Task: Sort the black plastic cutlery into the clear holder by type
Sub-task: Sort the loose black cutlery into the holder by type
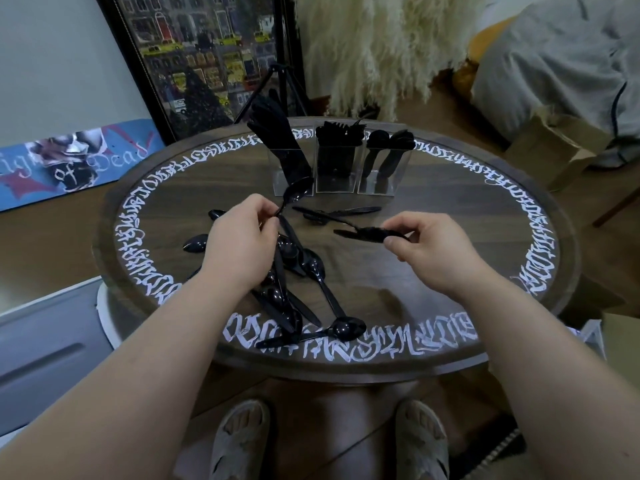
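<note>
Two hands are working above a round wooden table [467, 216] ringed with white lettering. The left hand [239, 244] is pinching a black spoon [294, 194] by its handle, bowl raised and pointing toward the clear holder [337, 168]. Beneath this hand, a loose pile of cutlery [294, 271] is lying across the table centre. The right hand [426, 247] is pinching a small bundle of utensils [363, 233] by one end, tips pointing left.

Likely faults, judged from this arrangement: the bundle is being held by fingertips alone, so a piece may be slipping free as the hand moves; the spoon is starting nearest the holder's left compartment, which is holding knives [277, 133], whereas spoons are standing in the right one, so it may be landing in the wrong place; a knock against the holder could be tipping the light, tall stacks.

Hard to make out: what type of utensils make up the bundle, and how many; the pieces covered by the left hand and forearm; black pieces blending into the dark wood.
</note>
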Demonstrator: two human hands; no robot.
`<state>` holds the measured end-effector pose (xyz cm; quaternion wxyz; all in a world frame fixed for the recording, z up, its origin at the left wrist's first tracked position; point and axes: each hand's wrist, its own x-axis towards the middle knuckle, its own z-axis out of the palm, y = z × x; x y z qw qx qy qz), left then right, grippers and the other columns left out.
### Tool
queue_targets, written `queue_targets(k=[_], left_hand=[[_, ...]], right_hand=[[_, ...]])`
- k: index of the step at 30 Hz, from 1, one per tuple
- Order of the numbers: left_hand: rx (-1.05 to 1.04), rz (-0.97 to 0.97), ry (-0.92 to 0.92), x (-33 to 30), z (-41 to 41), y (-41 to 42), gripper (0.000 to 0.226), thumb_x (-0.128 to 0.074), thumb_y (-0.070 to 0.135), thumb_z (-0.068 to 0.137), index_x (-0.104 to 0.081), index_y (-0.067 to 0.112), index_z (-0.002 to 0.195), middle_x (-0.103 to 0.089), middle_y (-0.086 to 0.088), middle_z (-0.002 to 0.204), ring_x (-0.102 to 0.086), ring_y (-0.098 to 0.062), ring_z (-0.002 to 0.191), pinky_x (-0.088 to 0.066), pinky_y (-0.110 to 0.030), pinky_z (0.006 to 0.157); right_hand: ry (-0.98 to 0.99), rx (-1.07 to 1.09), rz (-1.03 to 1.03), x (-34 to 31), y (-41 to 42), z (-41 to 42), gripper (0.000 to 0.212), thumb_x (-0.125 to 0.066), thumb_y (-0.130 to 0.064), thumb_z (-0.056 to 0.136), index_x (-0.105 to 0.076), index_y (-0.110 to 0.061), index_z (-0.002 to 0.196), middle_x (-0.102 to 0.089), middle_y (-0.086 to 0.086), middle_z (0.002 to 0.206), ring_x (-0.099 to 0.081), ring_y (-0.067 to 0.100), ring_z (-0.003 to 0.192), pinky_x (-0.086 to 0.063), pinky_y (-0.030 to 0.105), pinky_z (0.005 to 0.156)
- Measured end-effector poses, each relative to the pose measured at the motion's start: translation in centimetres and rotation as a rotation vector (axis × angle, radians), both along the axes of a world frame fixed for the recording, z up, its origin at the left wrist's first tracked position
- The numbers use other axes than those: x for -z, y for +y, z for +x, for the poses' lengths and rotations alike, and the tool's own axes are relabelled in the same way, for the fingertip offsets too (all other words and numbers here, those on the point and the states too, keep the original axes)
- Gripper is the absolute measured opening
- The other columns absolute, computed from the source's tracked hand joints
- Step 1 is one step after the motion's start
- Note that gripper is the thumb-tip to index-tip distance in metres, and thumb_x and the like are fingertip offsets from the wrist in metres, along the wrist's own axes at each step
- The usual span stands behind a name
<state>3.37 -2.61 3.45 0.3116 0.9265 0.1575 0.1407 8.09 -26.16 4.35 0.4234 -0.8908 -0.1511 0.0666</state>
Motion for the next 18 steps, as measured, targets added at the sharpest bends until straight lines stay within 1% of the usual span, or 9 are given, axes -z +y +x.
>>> queue_targets(k=[2,4,6,8,11,13,15,18], left_hand=[[0.007,0.025,-0.013,-0.1,-0.1,0.2,0.009,-0.052,0.024,0.095,-0.058,0.024,0.102,-0.058,0.016,0.079,-0.056,-0.006,0.074,-0.040,-0.027,0.071],[0.023,0.088,-0.016,-0.3,-0.4,0.2,0.009,-0.051,0.025,0.096,-0.057,0.025,0.103,-0.055,0.018,0.076,-0.052,-0.007,0.070,-0.039,-0.028,0.069],[0.060,0.125,0.010,-0.5,-0.5,-0.1,0.011,-0.049,0.025,0.096,-0.056,0.024,0.105,-0.060,0.014,0.082,-0.055,-0.013,0.075,-0.042,-0.031,0.070],[0.122,0.074,0.081,-0.4,-0.6,-0.5,0.011,-0.046,0.024,0.097,-0.052,0.024,0.105,-0.065,0.010,0.089,-0.061,-0.017,0.079,-0.049,-0.034,0.073],[0.189,-0.066,0.151,-0.2,-0.7,-1.4,0.005,-0.042,0.023,0.098,-0.046,0.025,0.099,-0.068,0.006,0.080,-0.065,-0.015,0.078,-0.052,-0.036,0.073],[0.216,-0.047,0.158,-0.4,-0.8,-1.8,0.004,-0.041,0.027,0.099,-0.045,0.024,0.099,-0.064,0.003,0.075,-0.061,-0.016,0.076,-0.048,-0.035,0.070],[0.230,0.018,0.143,-0.6,-0.8,-2.0,0.011,-0.041,0.033,0.099,-0.045,0.023,0.096,-0.058,0.004,0.073,-0.054,-0.014,0.074,-0.041,-0.034,0.068],[0.254,0.095,0.156,-0.7,-0.9,-2.0,0.032,-0.038,0.040,0.100,-0.047,0.017,0.079,-0.051,0.002,0.065,-0.051,-0.018,0.068,-0.034,-0.034,0.061]], right_hand=[[-0.035,-0.072,-0.085,0.1,0.2,-0.1,0.014,-0.063,-0.014,0.090,-0.068,-0.027,0.089,-0.055,-0.016,0.068,-0.051,-0.009,0.060,-0.035,0.006,0.052],[-0.077,-0.141,-0.157,0.1,0.4,-0.3,0.013,-0.063,-0.015,0.091,-0.070,-0.026,0.095,-0.054,-0.020,0.074,-0.049,-0.008,0.066,-0.033,0.006,0.057],[-0.119,-0.197,-0.174,0.1,0.7,-0.5,0.014,-0.064,-0.016,0.090,-0.071,-0.025,0.098,-0.056,-0.022,0.083,-0.049,-0.006,0.074,-0.033,0.006,0.066],[-0.171,-0.219,-0.155,0.0,1.0,-0.8,0.015,-0.065,-0.015,0.089,-0.072,-0.024,0.098,-0.058,-0.018,0.086,-0.051,-0.003,0.078,-0.035,0.006,0.069],[-0.275,-0.183,-0.154,0.0,1.3,-1.1,0.014,-0.067,-0.014,0.087,-0.073,-0.021,0.098,-0.062,-0.008,0.089,-0.055,0.006,0.079,-0.037,0.008,0.071],[-0.305,-0.147,-0.163,0.0,1.2,-1.2,0.015,-0.067,-0.015,0.087,-0.073,-0.020,0.100,-0.063,-0.006,0.090,-0.054,0.006,0.081,-0.035,0.006,0.071],[-0.306,-0.113,-0.156,0.0,1.1,-1.1,0.016,-0.067,-0.015,0.087,-0.073,-0.021,0.101,-0.063,-0.006,0.089,-0.051,0.003,0.077,-0.033,0.003,0.069],[-0.285,-0.016,-0.083,-0.1,1.0,-0.9,0.026,-0.058,-0.007,0.091,-0.071,-0.023,0.108,-0.054,-0.015,0.087,-0.050,-0.005,0.075,-0.030,0.000,0.069]])
